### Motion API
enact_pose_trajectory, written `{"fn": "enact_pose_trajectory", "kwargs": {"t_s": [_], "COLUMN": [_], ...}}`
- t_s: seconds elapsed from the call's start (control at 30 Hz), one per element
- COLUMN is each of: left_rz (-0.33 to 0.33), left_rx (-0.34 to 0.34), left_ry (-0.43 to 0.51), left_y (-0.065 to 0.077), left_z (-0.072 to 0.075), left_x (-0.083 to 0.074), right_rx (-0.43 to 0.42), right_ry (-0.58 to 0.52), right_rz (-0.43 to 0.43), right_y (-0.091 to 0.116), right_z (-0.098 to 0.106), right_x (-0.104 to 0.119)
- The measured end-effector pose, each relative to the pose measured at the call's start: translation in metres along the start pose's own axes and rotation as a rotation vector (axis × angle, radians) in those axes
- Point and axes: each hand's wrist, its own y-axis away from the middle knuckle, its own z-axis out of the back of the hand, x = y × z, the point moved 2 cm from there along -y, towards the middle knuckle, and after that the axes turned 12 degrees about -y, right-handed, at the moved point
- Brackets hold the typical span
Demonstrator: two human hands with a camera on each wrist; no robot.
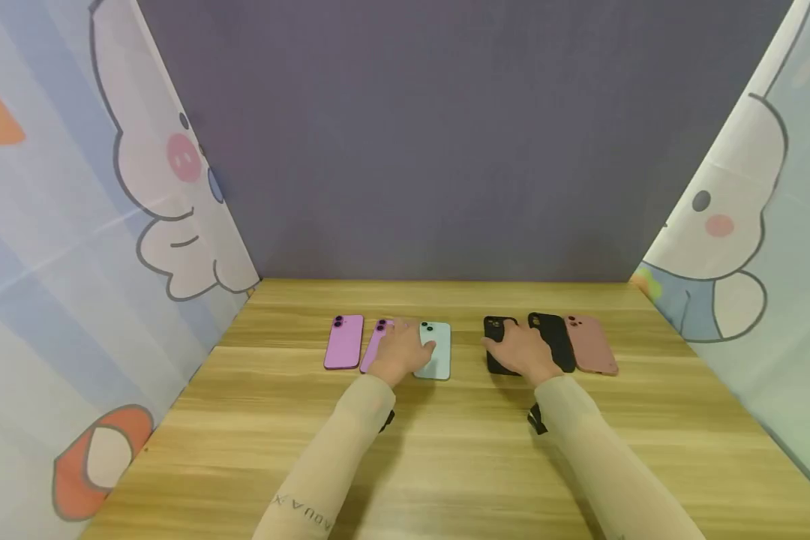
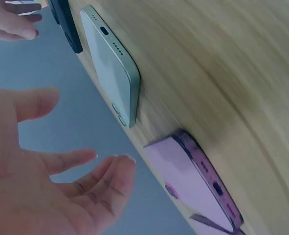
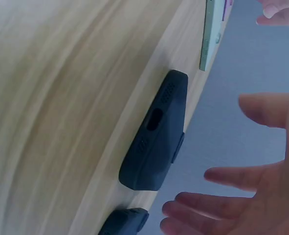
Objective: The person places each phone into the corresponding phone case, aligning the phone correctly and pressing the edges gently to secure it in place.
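My left hand (image 1: 400, 351) hovers with spread fingers over the table, partly covering the second purple phone (image 1: 369, 355); a mint-green phone (image 1: 439, 360) lies just right of it. In the left wrist view a gap separates the fingers from both phones. Above a black phone case (image 1: 494, 361) is my right hand (image 1: 525, 349), its fingers extended and holding nothing. The right wrist view shows that case (image 3: 156, 147) lying flat with its port cutout toward me; whether a phone is inside, I cannot tell. Another black case (image 1: 555, 339) lies beside it, partly behind the hand.
Another purple phone (image 1: 343, 343) lies at the row's left end, and a pink phone or case (image 1: 591, 345) at its right end. All lie on the wood-grain table (image 1: 445, 457). A grey panel (image 1: 405, 150) stands behind, with cartoon-printed curtains (image 1: 27, 247) at both sides.
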Motion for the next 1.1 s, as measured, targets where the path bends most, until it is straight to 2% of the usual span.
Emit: {"fn": "enact_pose_trajectory", "kwargs": {"t_s": [0.13,0.27,0.6,0.87,1.1], "left_rz": [0.047,0.079,0.111,0.133,0.154], "left_rx": [0.044,0.085,0.1,0.123,0.131], "left_ry": [0.03,0.02,-0.038,-0.082,-0.063], "left_y": [-0.002,-0.004,-0.009,-0.013,-0.016], "left_z": [-0.003,-0.007,-0.009,-0.018,-0.018], "left_x": [-0.004,-0.008,-0.018,-0.024,-0.029], "right_rx": [0.01,0.007,0.007,-0.008,-0.006], "right_ry": [0.026,0.055,0.067,0.118,0.106], "right_rz": [-0.028,-0.057,-0.176,-0.21,-0.22], "right_y": [-0.003,-0.004,-0.01,-0.01,-0.02], "right_z": [-0.003,-0.006,-0.006,-0.014,-0.016], "right_x": [-0.001,-0.004,0.005,0.005,0.004]}}
